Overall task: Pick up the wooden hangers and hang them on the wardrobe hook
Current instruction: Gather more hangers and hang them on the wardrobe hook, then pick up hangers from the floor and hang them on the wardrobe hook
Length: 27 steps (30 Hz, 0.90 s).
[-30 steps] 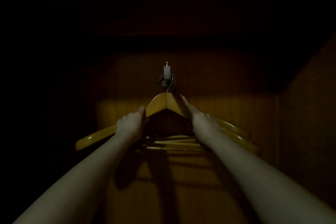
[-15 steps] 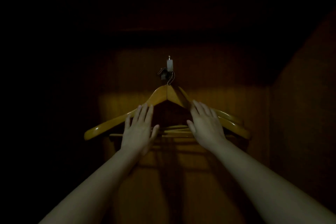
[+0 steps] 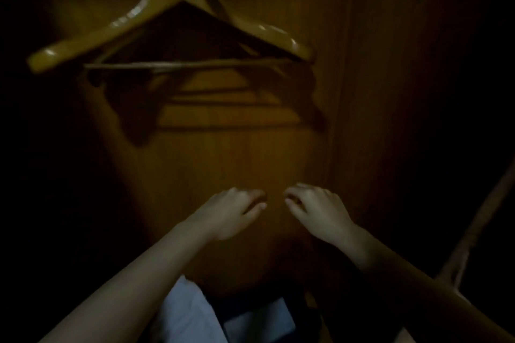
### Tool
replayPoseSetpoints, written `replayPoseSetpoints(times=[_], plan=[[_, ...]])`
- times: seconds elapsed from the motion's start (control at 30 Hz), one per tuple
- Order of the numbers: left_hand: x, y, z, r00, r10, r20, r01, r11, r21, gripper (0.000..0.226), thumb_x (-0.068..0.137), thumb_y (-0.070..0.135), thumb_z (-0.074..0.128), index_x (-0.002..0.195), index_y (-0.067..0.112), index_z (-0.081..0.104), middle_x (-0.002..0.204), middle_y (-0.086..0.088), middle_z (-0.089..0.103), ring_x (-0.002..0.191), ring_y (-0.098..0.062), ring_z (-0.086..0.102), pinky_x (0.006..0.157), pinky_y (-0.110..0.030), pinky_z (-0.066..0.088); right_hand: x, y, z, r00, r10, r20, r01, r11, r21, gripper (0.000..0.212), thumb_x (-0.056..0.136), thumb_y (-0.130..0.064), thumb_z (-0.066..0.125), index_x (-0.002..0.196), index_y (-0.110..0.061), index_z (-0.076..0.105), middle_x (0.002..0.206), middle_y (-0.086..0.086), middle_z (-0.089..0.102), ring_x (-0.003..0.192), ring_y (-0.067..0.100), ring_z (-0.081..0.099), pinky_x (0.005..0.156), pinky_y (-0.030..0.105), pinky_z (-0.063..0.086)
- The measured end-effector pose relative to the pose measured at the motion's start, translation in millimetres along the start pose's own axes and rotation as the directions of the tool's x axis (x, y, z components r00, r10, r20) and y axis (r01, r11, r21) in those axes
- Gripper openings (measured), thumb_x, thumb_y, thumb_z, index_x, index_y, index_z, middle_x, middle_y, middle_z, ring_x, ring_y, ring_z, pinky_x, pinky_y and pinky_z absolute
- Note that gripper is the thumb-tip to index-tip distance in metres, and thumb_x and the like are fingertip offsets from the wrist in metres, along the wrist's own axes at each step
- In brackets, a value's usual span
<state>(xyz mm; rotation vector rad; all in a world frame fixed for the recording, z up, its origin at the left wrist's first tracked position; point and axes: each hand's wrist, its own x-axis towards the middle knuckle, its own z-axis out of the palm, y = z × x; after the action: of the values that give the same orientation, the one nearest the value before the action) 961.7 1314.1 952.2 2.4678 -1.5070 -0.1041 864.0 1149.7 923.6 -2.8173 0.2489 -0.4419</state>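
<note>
Yellow wooden hangers [image 3: 139, 17] hang bunched together at the top left of the head view, against the wardrobe's wooden back wall [image 3: 228, 147]. Their tops run up to the frame's upper edge, and the hook itself is cut off there. My left hand [image 3: 231, 211] and my right hand [image 3: 317, 209] float side by side well below the hangers, touching nothing. Both have loosely curled fingers and hold nothing. The scene is very dark.
The wardrobe's right side wall [image 3: 404, 120] stands close on the right. Pale folded fabric [image 3: 195, 315] lies at the bottom centre below my arms. A thin slanted rod or edge [image 3: 473, 231] crosses the lower right corner.
Both hands have let go of the hangers and dropped down, away from them. The view has tilted downward, so the hangers now sit at the top and the hook is out of frame.
</note>
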Motion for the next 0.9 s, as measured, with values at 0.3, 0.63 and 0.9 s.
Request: replayPoseSetpoints(times=[0.3, 0.63, 0.9], plan=[[-11.3, 68.9, 192.6, 0.885, 0.064, 0.461, 0.057, 0.968, -0.245, 0.030, 0.097, 0.033, 0.042, 0.120, 0.019, 0.054, 0.086, -0.007, 0.064, 0.072, -0.019, 0.058, 0.069, -0.032, 0.048, -198.0, 100.7, 85.8, 0.792, 0.478, 0.380, -0.526, 0.850, 0.028, 0.025, 0.095, -0.029, 0.042, 0.113, -0.024, 0.058, 0.113, 0.001, 0.064, 0.104, 0.023, 0.061, 0.082, 0.031, 0.046], [-115.1, 190.3, 379.9, 0.620, -0.035, 0.784, 0.302, 0.933, -0.197, 0.036, 0.086, 0.045, 0.041, 0.088, 0.010, 0.052, 0.092, -0.012, 0.055, 0.087, -0.017, 0.054, 0.076, -0.027, 0.042, -509.6, 154.2, 118.5, 0.309, 0.760, 0.571, -0.908, 0.415, -0.061, 0.029, 0.095, -0.032, 0.044, 0.118, -0.023, 0.058, 0.119, 0.003, 0.063, 0.103, 0.023, 0.061, 0.085, 0.030, 0.047], [-199.8, 273.7, 470.6, 0.417, -0.123, 0.901, 0.342, 0.939, -0.030, 0.025, 0.098, 0.024, 0.042, 0.112, 0.008, 0.056, 0.122, -0.018, 0.058, 0.111, -0.031, 0.056, 0.088, -0.032, 0.045, -715.8, 139.4, 134.4, -0.095, 0.732, 0.675, -0.992, -0.127, -0.001, 0.030, 0.095, -0.023, 0.046, 0.115, -0.007, 0.061, 0.113, 0.015, 0.065, 0.094, 0.029, 0.063, 0.086, 0.036, 0.050]])
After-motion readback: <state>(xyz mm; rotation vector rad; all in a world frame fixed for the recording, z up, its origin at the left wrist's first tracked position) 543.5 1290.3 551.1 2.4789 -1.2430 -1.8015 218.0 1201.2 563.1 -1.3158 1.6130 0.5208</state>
